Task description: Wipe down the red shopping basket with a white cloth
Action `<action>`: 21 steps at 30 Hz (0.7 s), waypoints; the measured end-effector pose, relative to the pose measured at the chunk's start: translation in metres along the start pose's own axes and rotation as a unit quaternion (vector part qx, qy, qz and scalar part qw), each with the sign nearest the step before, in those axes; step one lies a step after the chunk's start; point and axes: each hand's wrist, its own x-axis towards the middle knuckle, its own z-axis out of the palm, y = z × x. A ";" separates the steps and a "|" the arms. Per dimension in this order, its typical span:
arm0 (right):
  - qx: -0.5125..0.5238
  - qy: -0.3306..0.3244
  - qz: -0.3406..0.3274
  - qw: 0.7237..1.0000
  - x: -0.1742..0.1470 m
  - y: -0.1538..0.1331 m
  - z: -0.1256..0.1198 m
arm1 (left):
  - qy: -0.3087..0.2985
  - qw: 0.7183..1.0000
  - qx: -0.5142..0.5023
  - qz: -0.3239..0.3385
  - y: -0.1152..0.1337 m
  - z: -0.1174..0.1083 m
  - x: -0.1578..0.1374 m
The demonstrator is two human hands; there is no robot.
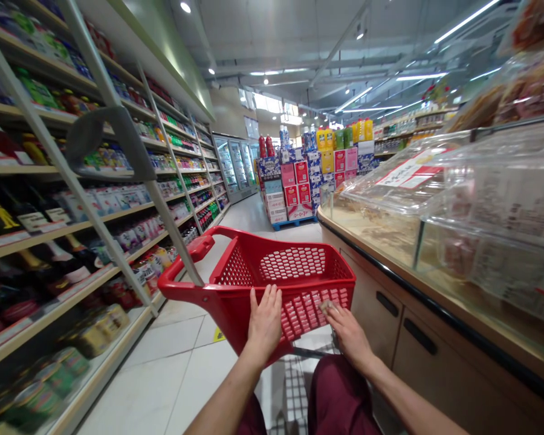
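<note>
A red plastic shopping cart (236, 296) with a perforated basket stands right in front of me, its grey metal pole rising on the left to a dark grey handle (111, 142). Flat on the near side of the basket, close under the rim, lies my left hand (266, 320) with its fingers stretched out. My right hand (348, 332) is at the slotted part of the same side, farther right. Its fingertips press a small crumpled beige cloth (329, 307) against the slats. The inside of the basket shows only in part.
Drink shelves (86, 226) run along the left. A wooden counter (390, 302) with clear plastic food boxes (503, 205) borders the right. Ahead, stacked cartons (297, 187) stand on a blue pallet (294, 223), with glass-door fridges (238, 160) behind. White tiles (163, 374) cover the floor.
</note>
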 end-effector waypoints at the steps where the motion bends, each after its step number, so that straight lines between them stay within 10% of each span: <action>1: 0.002 -0.001 0.002 1.000 -0.001 0.002 -0.001 | 0.002 1.000 0.000 -0.002 0.001 0.000 0.002; 21: -0.060 -0.016 0.077 0.995 -0.026 0.064 -0.006 | -0.035 0.999 -0.008 0.013 0.020 0.008 0.012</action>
